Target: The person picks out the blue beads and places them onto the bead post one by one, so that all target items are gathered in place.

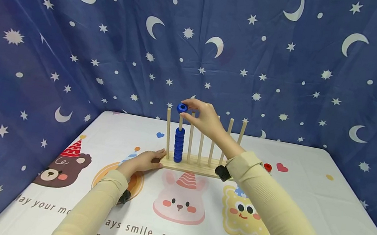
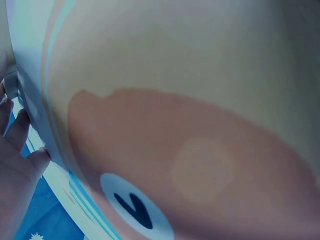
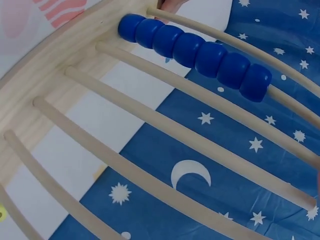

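Observation:
A wooden peg rack (image 1: 189, 168) with several upright pegs stands on the table. Several blue beads (image 1: 179, 145) are stacked on its second peg from the left; the right wrist view also shows the blue beads (image 3: 195, 52) on that peg. My right hand (image 1: 204, 116) pinches another blue bead (image 1: 182, 108) between thumb and fingers at the top of this peg; whether the peg has entered its hole I cannot tell. My left hand (image 1: 147, 161) rests at the left end of the base, fingers touching it. The left wrist view shows the left hand (image 2: 20, 170) at its edge.
A red bead (image 1: 267, 167) lies on the table to the right of the rack, partly behind the right sleeve. The white tablecloth (image 1: 306, 200) carries printed cartoon animals and words. Behind the table hangs a blue curtain (image 1: 241, 41) with moons and stars.

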